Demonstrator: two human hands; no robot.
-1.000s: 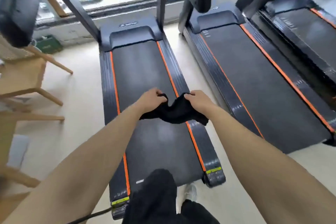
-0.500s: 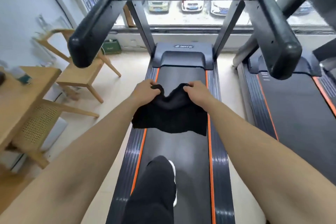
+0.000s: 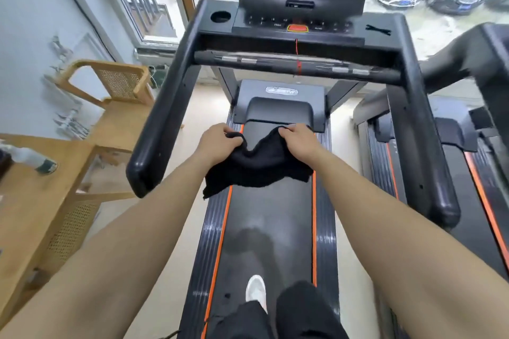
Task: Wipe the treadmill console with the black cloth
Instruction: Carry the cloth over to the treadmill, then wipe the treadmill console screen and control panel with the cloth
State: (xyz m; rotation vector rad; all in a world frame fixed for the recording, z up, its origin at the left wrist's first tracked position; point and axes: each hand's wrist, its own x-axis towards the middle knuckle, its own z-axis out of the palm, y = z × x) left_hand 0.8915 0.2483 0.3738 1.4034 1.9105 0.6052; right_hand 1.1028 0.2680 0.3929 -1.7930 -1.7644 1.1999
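Since the earlier frame the treadmill console (image 3: 298,23) rose into the upper centre; left hand (image 3: 217,142) and right hand (image 3: 298,140) gripped the black cloth (image 3: 259,168); console lettering blurred.

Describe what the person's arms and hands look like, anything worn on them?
Both arms are bare from above the elbow down: no sleeves visible. The left hand and right hand wear no gloves, and no watch, bracelet or ring is visible on either.

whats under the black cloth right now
The black cloth hangs from the left hand and right hand over the treadmill belt. The belt directly beneath is hidden.
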